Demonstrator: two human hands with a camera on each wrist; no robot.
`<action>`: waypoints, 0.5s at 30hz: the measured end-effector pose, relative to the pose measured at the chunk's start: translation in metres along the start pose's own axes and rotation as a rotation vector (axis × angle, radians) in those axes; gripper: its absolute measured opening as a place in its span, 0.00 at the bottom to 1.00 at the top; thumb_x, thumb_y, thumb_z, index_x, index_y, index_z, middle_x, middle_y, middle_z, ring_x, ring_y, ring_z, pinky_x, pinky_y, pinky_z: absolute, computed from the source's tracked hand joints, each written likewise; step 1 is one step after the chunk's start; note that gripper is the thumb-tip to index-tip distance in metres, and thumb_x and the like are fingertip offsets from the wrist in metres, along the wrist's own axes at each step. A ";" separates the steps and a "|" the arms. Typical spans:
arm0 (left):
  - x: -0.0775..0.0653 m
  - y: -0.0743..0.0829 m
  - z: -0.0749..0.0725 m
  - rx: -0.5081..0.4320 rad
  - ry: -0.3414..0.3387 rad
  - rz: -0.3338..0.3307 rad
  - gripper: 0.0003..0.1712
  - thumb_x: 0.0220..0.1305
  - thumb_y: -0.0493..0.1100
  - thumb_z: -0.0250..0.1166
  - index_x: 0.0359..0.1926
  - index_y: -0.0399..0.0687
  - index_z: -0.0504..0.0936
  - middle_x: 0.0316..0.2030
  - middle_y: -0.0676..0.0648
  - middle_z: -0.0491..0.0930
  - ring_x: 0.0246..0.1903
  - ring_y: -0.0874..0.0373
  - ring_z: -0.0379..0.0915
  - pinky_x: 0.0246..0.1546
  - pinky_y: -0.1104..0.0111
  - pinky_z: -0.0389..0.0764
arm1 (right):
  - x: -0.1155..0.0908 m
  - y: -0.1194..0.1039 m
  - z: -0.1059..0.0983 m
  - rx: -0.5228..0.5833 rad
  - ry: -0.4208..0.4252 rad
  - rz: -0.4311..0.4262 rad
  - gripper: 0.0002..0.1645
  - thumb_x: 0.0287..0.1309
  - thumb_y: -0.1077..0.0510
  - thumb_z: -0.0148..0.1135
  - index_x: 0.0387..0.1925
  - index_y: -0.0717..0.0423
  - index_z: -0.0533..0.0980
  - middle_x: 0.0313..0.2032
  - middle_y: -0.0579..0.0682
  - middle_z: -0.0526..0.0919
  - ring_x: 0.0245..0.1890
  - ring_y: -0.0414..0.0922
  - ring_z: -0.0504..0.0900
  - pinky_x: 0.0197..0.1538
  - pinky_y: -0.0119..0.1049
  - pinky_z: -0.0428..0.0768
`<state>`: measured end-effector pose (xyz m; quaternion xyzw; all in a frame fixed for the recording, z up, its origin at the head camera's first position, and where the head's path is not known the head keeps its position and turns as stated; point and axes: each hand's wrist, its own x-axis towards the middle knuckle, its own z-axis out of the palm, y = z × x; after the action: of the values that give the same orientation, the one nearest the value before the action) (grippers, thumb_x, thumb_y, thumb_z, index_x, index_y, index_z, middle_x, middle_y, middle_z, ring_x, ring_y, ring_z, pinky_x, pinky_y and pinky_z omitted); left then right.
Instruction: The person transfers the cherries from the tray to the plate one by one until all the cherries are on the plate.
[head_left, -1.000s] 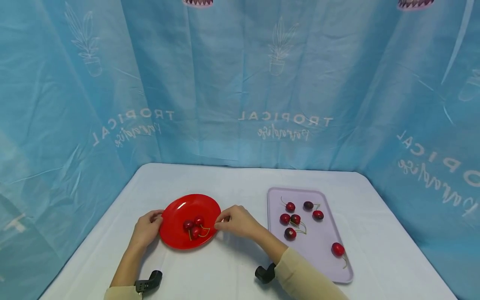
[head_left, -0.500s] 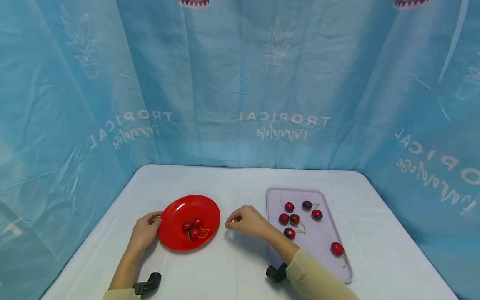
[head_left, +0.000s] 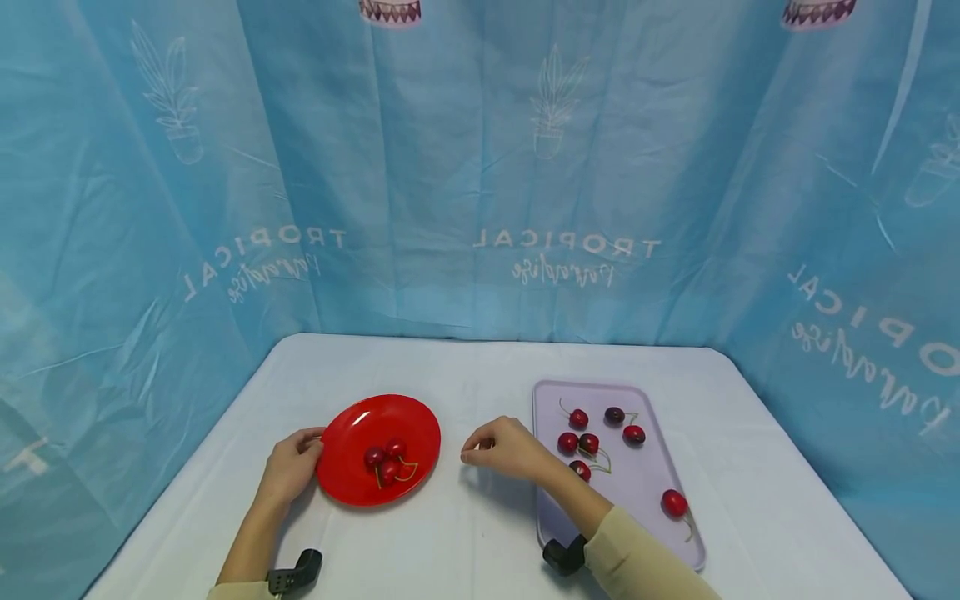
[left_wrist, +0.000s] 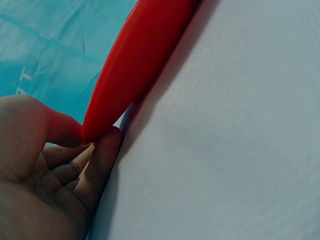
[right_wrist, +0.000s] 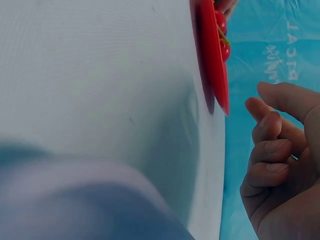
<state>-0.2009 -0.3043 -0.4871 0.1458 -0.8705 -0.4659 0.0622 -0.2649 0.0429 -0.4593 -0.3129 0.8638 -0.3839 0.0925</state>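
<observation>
A red plate (head_left: 351,483) lies on the left half of the table with a small cluster of stemmed cherries (head_left: 388,469) on it. My left hand (head_left: 289,467) pinches its left rim; in the left wrist view the thumb (left_wrist: 62,129) is on top and a fingertip underneath. To the right of the plate, apart from it, my right hand (head_left: 504,450) hovers above the cloth. In the right wrist view its fingers (right_wrist: 272,150) are loosely curled, thumb and index finger slightly apart, and nothing is between them.
A pale purple tray (head_left: 630,492) on the right holds several cherries, among them a dark one (head_left: 614,415) and a lone red one (head_left: 674,502) near its right edge. My right forearm crosses the tray's left side. White cloth (head_left: 480,367) covers the table; blue curtains (head_left: 450,167) surround it.
My right hand has drawn back from the plate's right rim, moving right toward the tray. The left hand keeps its hold on the plate, and the cherries lie as before.
</observation>
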 end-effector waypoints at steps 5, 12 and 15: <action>0.001 -0.001 0.001 0.008 0.007 -0.005 0.24 0.70 0.41 0.50 0.62 0.32 0.69 0.54 0.31 0.72 0.52 0.40 0.69 0.51 0.52 0.77 | -0.004 0.003 -0.003 -0.023 0.017 0.021 0.04 0.56 0.49 0.66 0.32 0.40 0.86 0.22 0.38 0.79 0.24 0.39 0.74 0.26 0.33 0.75; 0.003 -0.003 0.002 0.015 0.008 0.003 0.23 0.71 0.41 0.50 0.62 0.32 0.69 0.55 0.31 0.72 0.53 0.39 0.69 0.52 0.51 0.75 | -0.010 0.008 -0.013 -0.026 0.026 0.031 0.04 0.57 0.50 0.66 0.32 0.41 0.86 0.23 0.37 0.79 0.24 0.39 0.73 0.25 0.33 0.73; 0.002 -0.002 0.001 0.015 0.010 0.011 0.23 0.71 0.41 0.50 0.62 0.32 0.69 0.55 0.31 0.73 0.52 0.39 0.70 0.52 0.51 0.76 | -0.012 0.009 -0.016 -0.024 0.031 0.035 0.04 0.56 0.50 0.67 0.31 0.41 0.85 0.22 0.38 0.79 0.23 0.38 0.72 0.25 0.33 0.72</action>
<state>-0.2025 -0.3050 -0.4898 0.1437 -0.8744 -0.4583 0.0682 -0.2665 0.0645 -0.4558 -0.2927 0.8751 -0.3766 0.0819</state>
